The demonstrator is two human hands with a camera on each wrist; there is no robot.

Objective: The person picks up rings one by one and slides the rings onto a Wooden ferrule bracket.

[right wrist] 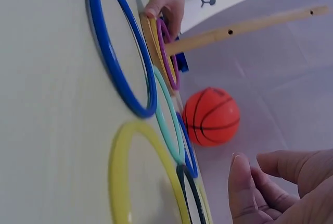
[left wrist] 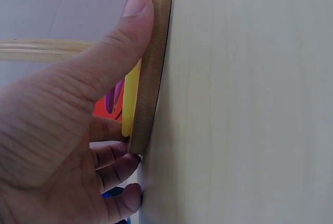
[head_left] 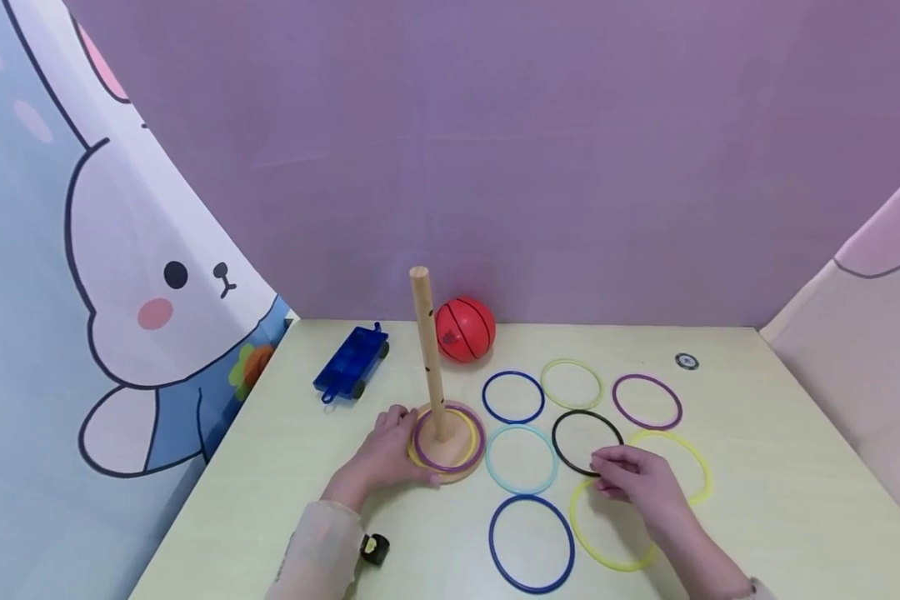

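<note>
The left hand (head_left: 387, 454) rests on the near-left rim of the round wooden base (head_left: 450, 477), thumb pressed flat on top and fingers curled down against its edge and the bench (head_left: 795, 500), so it steadies the peg stand (head_left: 427, 350). A purple ring (head_left: 450, 465) and a yellow ring (left wrist: 130, 99) already lie around the peg on that base.

The right hand (head_left: 633, 479) sits over the near edge of the black ring (head_left: 587, 442), fingers bent toward the thumb. Whether it has the ring pinched yet I cannot tell; the right wrist view shows the fingertips (right wrist: 244, 182) close together with nothing clearly between them.

The rings lie crowded: a lime-yellow ring (head_left: 607, 533) passes under the right hand, another yellow one (head_left: 682, 467) is just beside it, and a teal ring (head_left: 521, 458) lies toward the left hand. Lifting the black ring could drag or flip a neighbour, and a careless swing might knock the tall peg or send the red ball (head_left: 465, 329) rolling.

Open room lies to the right of the right hand and along the near edge, close to the blue ring (head_left: 531, 543).
</note>
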